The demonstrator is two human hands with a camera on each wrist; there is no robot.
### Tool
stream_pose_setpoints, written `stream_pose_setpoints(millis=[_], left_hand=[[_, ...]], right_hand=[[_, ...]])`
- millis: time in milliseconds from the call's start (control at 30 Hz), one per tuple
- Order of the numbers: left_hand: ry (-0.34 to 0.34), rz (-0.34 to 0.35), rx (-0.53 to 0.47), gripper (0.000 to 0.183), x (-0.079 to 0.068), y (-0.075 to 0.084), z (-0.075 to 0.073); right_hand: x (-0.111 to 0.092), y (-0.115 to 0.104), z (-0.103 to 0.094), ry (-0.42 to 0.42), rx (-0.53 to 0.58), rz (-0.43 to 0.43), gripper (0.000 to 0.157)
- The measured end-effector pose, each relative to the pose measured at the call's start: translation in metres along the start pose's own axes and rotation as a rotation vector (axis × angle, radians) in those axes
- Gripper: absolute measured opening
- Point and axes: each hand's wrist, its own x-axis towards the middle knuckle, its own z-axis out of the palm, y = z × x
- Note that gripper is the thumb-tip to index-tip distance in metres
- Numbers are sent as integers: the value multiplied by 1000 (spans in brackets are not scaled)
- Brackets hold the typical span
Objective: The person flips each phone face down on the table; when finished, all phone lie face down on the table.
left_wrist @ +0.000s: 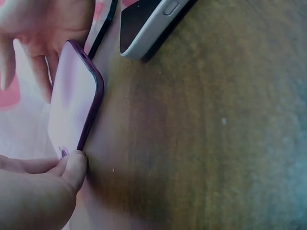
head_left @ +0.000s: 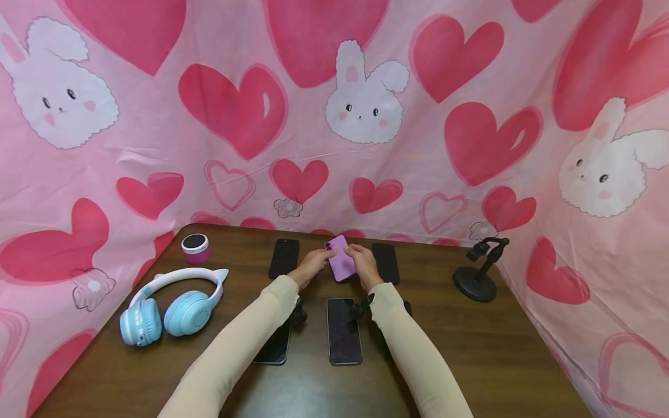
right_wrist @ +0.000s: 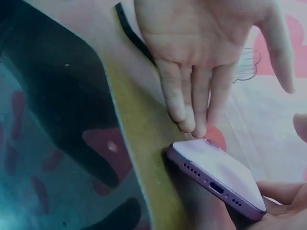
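Purple phone [head_left: 342, 266], qty 1: back face up, tilted, btwn both hands over wooden table [head_left: 496, 360]; contact w/ tabletop can't be told. Handling (est.): fairly light, stiff, back prob. slippery; glass & lenses prob. fragile. Best hold: long side edges, clear of lenses.

Hands, qty 2. Left hand [head_left: 312, 264]: thumb & finger pinch purple phone's lens-end corner. Right hand [head_left: 364, 266]: grips its opp. long edge; exact finger placement partly hidden.

Dark phones, qty 4 vis. Lens-backed phone [head_left: 284, 259]: L of purple phone. Plain dark phone [head_left: 387, 264]: R of purple phone. Screen-up phone [head_left: 344, 334]: nearer the person than purple phone. Half-hidden phone [head_left: 275, 349]: nearer & L of purple phone, partly behind left sleeve [head_left: 240, 342]. Poss. more behind right sleeve [head_left: 418, 354]; can't tell.

Blue headphones [head_left: 190, 313], qty 1 pr.: well L of purple phone, nearer. Pink cylinder [head_left: 195, 252], qty 1: well L. Black stand [head_left: 473, 284], qty 1: well R.
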Motion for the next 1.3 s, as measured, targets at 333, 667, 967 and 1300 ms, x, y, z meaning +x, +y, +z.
stream_pose_setpoints(millis=[333,667,967,1300], left_hand=[[-12,26,51,84,5,-4,-4],[-139,94,96,69,10,-8,-12],[-147,94,273,94,8,-4,-19],[-173,127,371,93,9,-4,-22]], right_hand=[[0,5,1,-62,-202,-5,54],[1,7,-5,-170,-285,2,62],[-1,11,-12,-291,-469,-155,63],[-2,14,-17,-329,-542,-174,77]])
